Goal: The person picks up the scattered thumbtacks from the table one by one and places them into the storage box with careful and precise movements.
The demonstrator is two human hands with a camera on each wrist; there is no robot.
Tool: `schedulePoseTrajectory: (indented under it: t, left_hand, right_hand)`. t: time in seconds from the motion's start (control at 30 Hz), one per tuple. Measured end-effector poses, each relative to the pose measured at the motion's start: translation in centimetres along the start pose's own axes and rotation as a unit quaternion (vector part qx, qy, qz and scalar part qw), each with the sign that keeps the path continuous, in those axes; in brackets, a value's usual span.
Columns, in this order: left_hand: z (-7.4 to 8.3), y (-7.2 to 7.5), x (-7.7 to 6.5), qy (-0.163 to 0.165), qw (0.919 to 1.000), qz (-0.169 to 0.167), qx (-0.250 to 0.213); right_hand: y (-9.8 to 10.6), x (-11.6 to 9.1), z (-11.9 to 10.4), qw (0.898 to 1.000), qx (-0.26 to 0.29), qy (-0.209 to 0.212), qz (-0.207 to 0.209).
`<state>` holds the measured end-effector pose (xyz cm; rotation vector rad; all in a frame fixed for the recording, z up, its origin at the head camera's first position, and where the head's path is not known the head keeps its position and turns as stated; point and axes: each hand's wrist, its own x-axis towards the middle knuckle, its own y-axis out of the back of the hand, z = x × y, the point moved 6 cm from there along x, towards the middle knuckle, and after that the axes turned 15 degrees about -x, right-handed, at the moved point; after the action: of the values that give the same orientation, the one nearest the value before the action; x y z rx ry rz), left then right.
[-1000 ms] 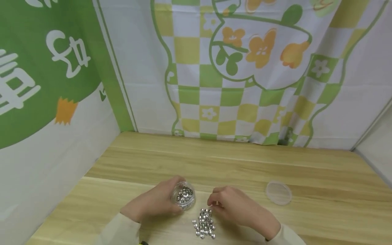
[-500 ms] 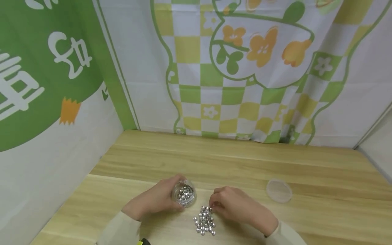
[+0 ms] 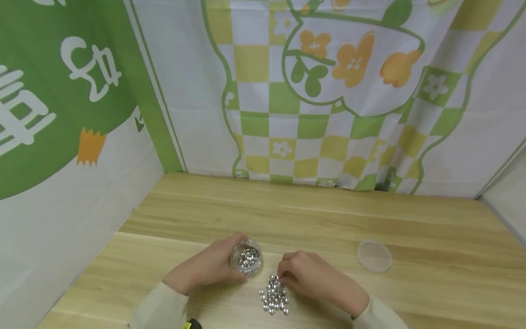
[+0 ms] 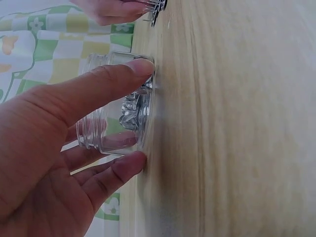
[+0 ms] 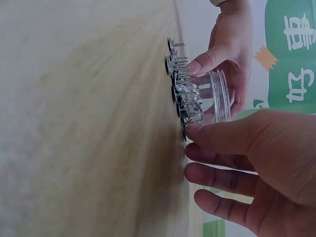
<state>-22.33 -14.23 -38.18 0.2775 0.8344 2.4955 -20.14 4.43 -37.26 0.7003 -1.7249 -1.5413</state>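
Note:
My left hand [image 3: 213,263] grips a clear screw-neck jar [image 4: 116,143] around its side. Thumb and fingers lie on opposite sides of the jar, low near its base. Inside it are silver thumbtacks [image 3: 248,258], and its mouth is uncovered. To the jar's right, a loose pile of silver thumbtacks [image 3: 273,296] lies on the table, points up in the right wrist view. At the pile's far right edge, my right hand [image 3: 308,274] has its thumb and forefinger pinched on a thumbtack [image 5: 184,132]; the other fingers are curled loosely. The fingertips are partly hidden in the head view.
A clear round lid [image 3: 374,256] lies flat on the wooden table [image 3: 328,219], right of my right hand. A black and yellow object [image 3: 192,324] shows at the bottom edge by my left sleeve. Printed cloth [image 3: 304,128] hangs behind the table.
My right hand has moved slightly left and nearer, from beside the pile onto its edge tacks. My left hand and the jar have stayed in place.

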Motion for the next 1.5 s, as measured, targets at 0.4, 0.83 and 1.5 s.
schedulePoseTrajectory:
  t: [0.4, 0.83, 1.5]
  left_hand:
    - [-0.5, 0.0, 0.0, -0.001, 0.9999, 0.002, -0.015]
    - [0.1, 0.1, 0.1, -0.008, 0.9996, -0.025, -0.006]
    - [-0.3, 0.0, 0.2, 0.005, 0.9995, -0.018, -0.025]
  right_hand:
    - [1.5, 1.2, 0.5, 0.999, 0.005, -0.012, 0.036]
    - [2.3, 7.9, -2.5, 0.999, -0.002, 0.012, 0.044]
    - [2.6, 7.3, -0.6, 0.999, 0.001, -0.018, 0.05]
